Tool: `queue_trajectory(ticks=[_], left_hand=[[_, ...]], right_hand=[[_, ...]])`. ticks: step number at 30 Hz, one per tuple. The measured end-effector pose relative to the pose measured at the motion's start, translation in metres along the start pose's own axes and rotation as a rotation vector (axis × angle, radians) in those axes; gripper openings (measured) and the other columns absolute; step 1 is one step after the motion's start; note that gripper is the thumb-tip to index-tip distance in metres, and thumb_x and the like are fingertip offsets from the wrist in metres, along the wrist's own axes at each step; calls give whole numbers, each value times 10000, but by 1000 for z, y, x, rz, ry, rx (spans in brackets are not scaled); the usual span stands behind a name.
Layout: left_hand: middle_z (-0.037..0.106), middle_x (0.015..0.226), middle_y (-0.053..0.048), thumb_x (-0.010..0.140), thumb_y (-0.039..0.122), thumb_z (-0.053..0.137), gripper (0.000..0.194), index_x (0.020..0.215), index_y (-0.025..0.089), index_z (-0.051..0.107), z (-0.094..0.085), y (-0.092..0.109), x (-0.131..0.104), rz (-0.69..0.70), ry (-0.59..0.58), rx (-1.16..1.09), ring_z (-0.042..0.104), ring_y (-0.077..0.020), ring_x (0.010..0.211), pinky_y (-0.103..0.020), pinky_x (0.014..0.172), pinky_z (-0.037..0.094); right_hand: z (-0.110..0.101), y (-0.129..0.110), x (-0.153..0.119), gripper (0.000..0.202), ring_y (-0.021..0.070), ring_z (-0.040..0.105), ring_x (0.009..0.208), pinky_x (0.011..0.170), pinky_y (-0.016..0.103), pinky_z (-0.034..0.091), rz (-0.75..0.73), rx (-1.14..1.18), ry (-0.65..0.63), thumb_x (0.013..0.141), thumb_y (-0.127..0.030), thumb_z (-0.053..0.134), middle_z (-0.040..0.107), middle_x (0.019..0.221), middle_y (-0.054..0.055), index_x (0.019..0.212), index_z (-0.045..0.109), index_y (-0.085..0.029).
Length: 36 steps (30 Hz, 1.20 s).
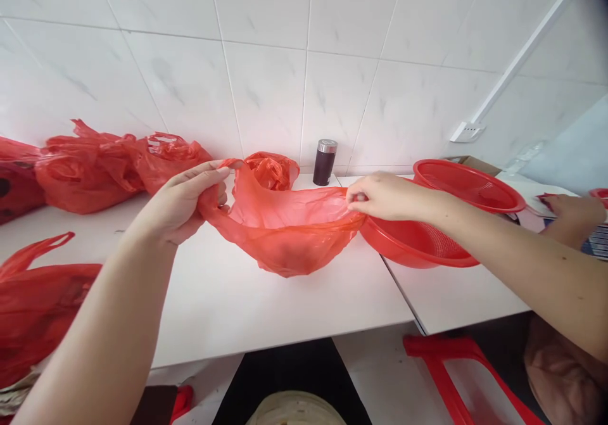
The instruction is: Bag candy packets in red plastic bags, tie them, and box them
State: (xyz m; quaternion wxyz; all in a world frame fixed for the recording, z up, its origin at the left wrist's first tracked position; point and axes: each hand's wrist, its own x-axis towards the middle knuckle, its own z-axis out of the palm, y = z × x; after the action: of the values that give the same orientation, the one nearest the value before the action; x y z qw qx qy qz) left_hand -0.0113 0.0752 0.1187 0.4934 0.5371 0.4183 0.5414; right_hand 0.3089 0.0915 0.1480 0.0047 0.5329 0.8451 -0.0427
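A thin red plastic bag [289, 241] hangs stretched between my two hands above the white table, its mouth spread wide. My left hand [190, 197] grips the bag's left edge, with thumb on top and fingers curled beneath. On the opposite side, my right hand [375, 196] pinches the bag's rim between thumb and fingers. The bag sags in the middle, and a faint darker patch shows through its lower front; I cannot make out whether anything lies inside. Just beyond and below my right hand sits a red plastic basket [418, 247].
Filled red bags [90, 171] line the wall at the left; another red bag [47, 311] lies nearer. A dark flask [325, 163] stands behind. A second red basket [470, 184] and another person's hand [574, 213] are at right. A red stool [446, 380] stands below the table's [304, 323] edge.
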Motion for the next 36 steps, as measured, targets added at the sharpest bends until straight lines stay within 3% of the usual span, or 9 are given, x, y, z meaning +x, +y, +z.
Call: queue_trajectory(ticks=[3, 6, 8, 11, 16, 20, 27, 31, 36], left_hand=[[455, 583, 35, 818, 315, 660, 157, 740, 183, 628, -1, -2, -11, -78, -26, 53, 416, -72, 555, -178, 522, 400], [539, 675, 22, 806, 341, 674, 161, 913, 221, 682, -2, -6, -14, -105, -35, 83, 472, -89, 609, -187, 549, 426], [609, 776, 5, 802, 361, 678, 312, 1097, 261, 670, -2, -6, -11, -99, -36, 108, 516, -108, 649, -212, 573, 452], [674, 954, -26, 809, 389, 668, 442, 1235, 281, 621, -3, -4, -2, -104, -51, 150, 578, -144, 733, -259, 638, 493], [693, 1016, -23, 812, 389, 671, 443, 1238, 272, 628, -5, -1, 13, -94, -63, 185, 607, -163, 842, -286, 746, 504], [696, 1037, -26, 812, 403, 670, 451, 1240, 270, 624, -6, 0, 19, -109, -82, 219, 617, -185, 895, -316, 790, 499], [697, 875, -56, 741, 379, 736, 335, 999, 166, 712, -14, 14, 27, -138, 89, 323, 585, -172, 763, -288, 692, 471], [627, 721, -24, 816, 378, 664, 243, 806, 135, 664, -14, 34, 25, -148, 93, 333, 544, -125, 683, -293, 708, 458], [569, 640, -4, 799, 394, 686, 276, 795, 126, 619, 1, 46, 20, -77, 62, 367, 533, -118, 615, -294, 651, 445]], right_hand=[[25, -1, 3, 391, 164, 570, 723, 547, 245, 376, 11, -2, -17, 789, -187, 532, 586, 1018, 64, 1164, 598, -273], [47, 0, 11, 724, 158, 593, 698, 501, 240, 402, 149, 86, -30, 773, -171, 542, 539, 1176, 100, 1437, 305, -334], [55, 5, 19, 638, 146, 611, 681, 506, 232, 426, 213, 209, -178, 759, -158, 557, 590, 1124, 92, 1369, 412, -281], [56, 13, 31, 232, 150, 632, 718, 548, 220, 465, 221, 448, -333, 761, -184, 601, 658, 936, 74, 992, 616, -174], [31, 15, 38, 230, 157, 654, 857, 641, 238, 544, 187, 957, -229, 777, -234, 666, 660, 1063, 83, 979, 568, -184], [2, 11, 38, 231, 153, 670, 815, 658, 263, 560, 61, 1089, -228, 799, -245, 675, 671, 982, 65, 987, 554, -187], [-36, 30, 49, 274, 178, 632, 630, 531, 282, 495, 187, 656, 103, 692, -204, 781, 626, 705, 25, 870, 573, -221], [-53, 43, 51, 278, 148, 582, 564, 483, 259, 444, 238, 564, -22, 634, -207, 822, 593, 647, 9, 839, 634, -220], [-57, 41, 50, 287, 143, 582, 593, 505, 259, 442, 187, 639, -14, 624, -205, 832, 601, 675, 17, 852, 658, -215]])
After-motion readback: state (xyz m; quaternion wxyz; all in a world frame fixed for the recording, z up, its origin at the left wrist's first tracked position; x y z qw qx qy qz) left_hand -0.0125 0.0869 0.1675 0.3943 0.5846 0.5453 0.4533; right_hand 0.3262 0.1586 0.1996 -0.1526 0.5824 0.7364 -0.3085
